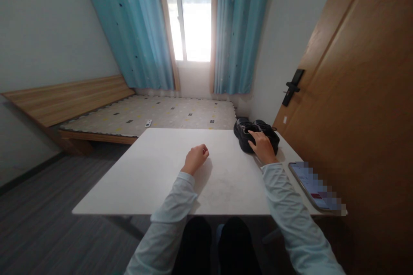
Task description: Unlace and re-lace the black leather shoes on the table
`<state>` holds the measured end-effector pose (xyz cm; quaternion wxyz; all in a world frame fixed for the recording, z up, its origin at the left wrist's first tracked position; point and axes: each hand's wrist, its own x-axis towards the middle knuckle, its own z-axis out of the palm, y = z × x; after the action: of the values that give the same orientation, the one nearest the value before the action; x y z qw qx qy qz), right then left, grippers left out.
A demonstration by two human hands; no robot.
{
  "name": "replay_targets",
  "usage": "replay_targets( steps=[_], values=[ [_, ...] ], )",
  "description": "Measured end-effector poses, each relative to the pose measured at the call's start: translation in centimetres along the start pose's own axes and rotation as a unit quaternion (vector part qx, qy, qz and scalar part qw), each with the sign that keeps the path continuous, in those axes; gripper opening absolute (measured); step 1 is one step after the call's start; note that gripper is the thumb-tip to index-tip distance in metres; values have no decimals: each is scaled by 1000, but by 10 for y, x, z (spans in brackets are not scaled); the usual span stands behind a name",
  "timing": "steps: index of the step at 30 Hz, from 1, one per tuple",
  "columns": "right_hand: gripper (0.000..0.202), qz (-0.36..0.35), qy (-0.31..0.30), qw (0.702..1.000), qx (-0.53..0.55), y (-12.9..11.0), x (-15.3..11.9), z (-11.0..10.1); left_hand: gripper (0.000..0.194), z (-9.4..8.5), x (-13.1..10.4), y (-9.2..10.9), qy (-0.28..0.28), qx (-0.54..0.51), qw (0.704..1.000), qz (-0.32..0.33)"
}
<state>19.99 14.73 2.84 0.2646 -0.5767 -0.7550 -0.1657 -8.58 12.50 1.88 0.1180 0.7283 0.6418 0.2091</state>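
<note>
- Currently, black shoes sit at the far right corner of the white table; two of them, side by side, close up to the far edge; any overhang there cannot be told.
- Right hand on the shoes, fingers over the opening of the left one; thumb and forefinger apart, the others partly hidden; whether it grips or only rests, cannot tell.
- Left hand near the middle of the table, apart from the shoes; fingers curled loosely into a fist; nothing seen in it.
- Phone along the right edge, its near end by the near right corner; right sleeve just beside it.
- Bed beyond the far edge, a remote on it; door off the right edge.
- Risk, as judged: a push away or rightward could tip a shoe over the far right corner; cause, so little table behind the pair.
- Also: a hold on one shoe alone could leave its neighbour behind or roll it on its side; cause, the hand sits mostly over one.
- Lastly, the phone; an elbow swung outward could nudge it off the right edge; cause, sleeve and edge both so near.
</note>
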Motion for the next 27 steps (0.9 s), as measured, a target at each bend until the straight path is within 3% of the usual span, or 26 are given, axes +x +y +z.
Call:
replay_targets(
  steps=[7,19,27],
  values=[
    [46,-3,49,999,-14,0,-1,2,20,4,0,-2,3,5,1000,7],
    [66,41,43,995,-77,-2,-6,10,19,4,-1,0,-10,9,1000,6],
    [38,21,9,998,-64,0,-8,8,19,1,-4,2,-8,-2,1000,11]
  ],
)
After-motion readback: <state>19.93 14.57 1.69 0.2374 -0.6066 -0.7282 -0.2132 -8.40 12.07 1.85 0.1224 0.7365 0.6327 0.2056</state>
